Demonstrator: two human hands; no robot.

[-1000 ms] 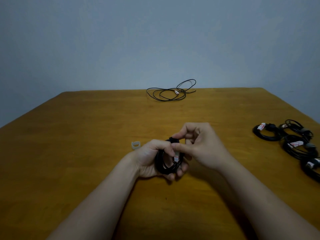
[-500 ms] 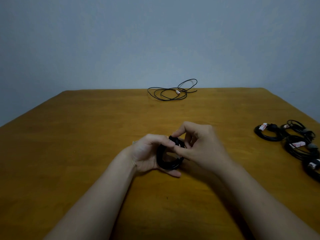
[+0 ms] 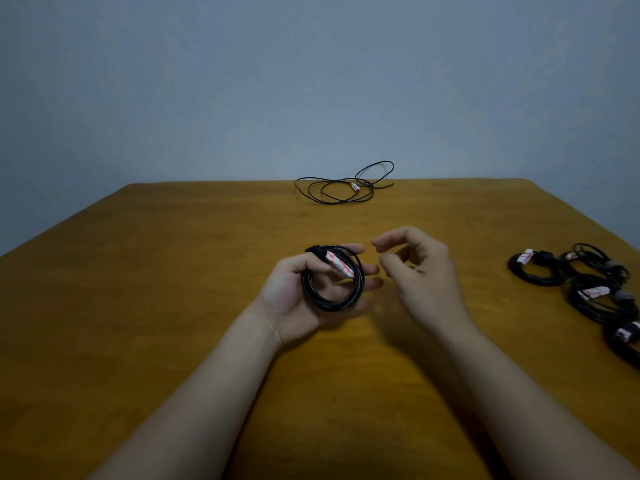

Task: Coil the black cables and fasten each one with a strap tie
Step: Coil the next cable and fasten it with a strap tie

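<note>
Right hand (image 3: 420,271) now off red-white-labelled coil (image 3: 330,305)

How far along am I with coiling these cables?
Done: tied coils lie at the right. In hand: the left hand holds a coil with its strap apparently wrapped on; the right hand is off it. Left: one loose cable at the far edge.

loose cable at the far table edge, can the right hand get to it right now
Probably yes: the right hand holds nothing, and only bare table lies between it and the loose cable, though it is a long forward stretch.
</note>
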